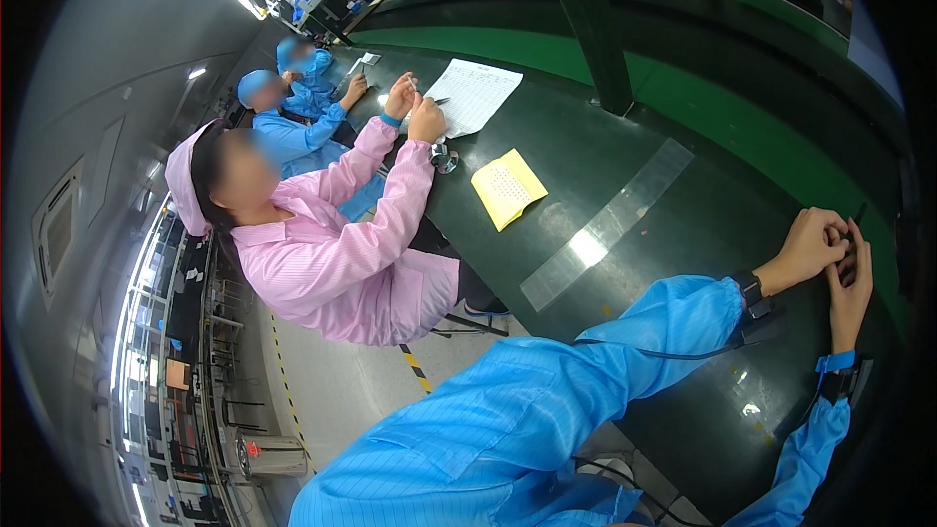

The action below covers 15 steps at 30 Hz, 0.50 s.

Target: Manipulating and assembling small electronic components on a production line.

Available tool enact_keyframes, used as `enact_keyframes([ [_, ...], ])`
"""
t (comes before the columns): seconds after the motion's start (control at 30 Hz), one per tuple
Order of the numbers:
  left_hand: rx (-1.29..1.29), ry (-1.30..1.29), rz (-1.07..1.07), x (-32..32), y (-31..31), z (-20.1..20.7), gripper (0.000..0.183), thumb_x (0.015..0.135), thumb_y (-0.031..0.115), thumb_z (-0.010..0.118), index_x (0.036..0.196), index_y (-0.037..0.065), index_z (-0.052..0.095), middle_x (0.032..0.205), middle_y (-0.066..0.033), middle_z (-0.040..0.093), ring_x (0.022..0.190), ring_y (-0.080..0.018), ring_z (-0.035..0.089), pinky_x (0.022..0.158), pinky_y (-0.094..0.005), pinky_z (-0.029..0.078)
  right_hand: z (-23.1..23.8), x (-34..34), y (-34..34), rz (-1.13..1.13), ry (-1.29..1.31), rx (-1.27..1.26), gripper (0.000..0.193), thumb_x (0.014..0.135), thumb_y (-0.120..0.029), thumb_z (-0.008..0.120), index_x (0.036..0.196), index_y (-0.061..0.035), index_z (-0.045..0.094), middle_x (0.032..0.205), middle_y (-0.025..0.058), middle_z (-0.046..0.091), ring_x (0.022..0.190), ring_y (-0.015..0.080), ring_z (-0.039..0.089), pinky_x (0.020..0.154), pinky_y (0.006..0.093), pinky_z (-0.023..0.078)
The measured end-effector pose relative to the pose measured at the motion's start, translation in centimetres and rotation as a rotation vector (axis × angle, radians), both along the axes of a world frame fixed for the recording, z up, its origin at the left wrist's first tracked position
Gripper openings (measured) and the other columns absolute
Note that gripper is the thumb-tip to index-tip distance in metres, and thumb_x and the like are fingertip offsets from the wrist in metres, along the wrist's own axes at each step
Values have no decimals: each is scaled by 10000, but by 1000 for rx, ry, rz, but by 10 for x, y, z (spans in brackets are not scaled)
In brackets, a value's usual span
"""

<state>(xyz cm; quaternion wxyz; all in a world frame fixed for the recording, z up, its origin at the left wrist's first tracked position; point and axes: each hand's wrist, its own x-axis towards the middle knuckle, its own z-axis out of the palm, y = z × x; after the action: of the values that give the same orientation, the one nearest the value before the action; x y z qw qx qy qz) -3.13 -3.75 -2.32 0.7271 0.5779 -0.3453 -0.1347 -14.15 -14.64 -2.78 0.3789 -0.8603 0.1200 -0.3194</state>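
Note:
Toward the right rim, my left hand [806, 252] and my right hand [851, 295] meet above the dark green table [673, 244]. The fingers of both are bent and pressed together, tip to tip. A small dark slender piece [861, 213] shows just past the fingertips; its kind is too unclear to name. Most of whatever lies between the fingers is hidden. Both forearms wear blue sleeves, with a black band at each wrist and a blue strap [835, 362] on the right one. A thin black cable [664, 355] runs along the left sleeve.
A clear strip [610, 224] crosses the table, with a yellow sheet [509, 188] and a white printed form [478, 98] beyond. On the left, a person in pink [332, 254] holds a pen over the form; people in blue sit farther back. A dark post [586, 29] rises from the table.

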Motion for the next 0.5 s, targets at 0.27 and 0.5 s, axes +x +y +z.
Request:
enact_keyframes([
  [0.27, 9, -150, 113, 1, 1, -3, 189, 770, 106, 751, 876, -43, 699, 634, -78, 656, 546, -124, 606, 499, -275, 439, -11, 3, -4, -28, -45, -3, 633, 846, 8, 696, 1443, -112, 522, 1000, -33, 518, 699, 68, 396, 625, 217, 353],
  [0.5, 79, -58, 14, -4, 1, 2, 197, 835, 160, 727, 868, -32, 694, 642, -88, 690, 556, -139, 648, 513, -282, 462, -6, -1, -7, -53, -69, 7, 679, 869, 22, 679, 1492, -153, 474, 1072, -27, 556, 700, 54, 417, 618, 206, 355],
])
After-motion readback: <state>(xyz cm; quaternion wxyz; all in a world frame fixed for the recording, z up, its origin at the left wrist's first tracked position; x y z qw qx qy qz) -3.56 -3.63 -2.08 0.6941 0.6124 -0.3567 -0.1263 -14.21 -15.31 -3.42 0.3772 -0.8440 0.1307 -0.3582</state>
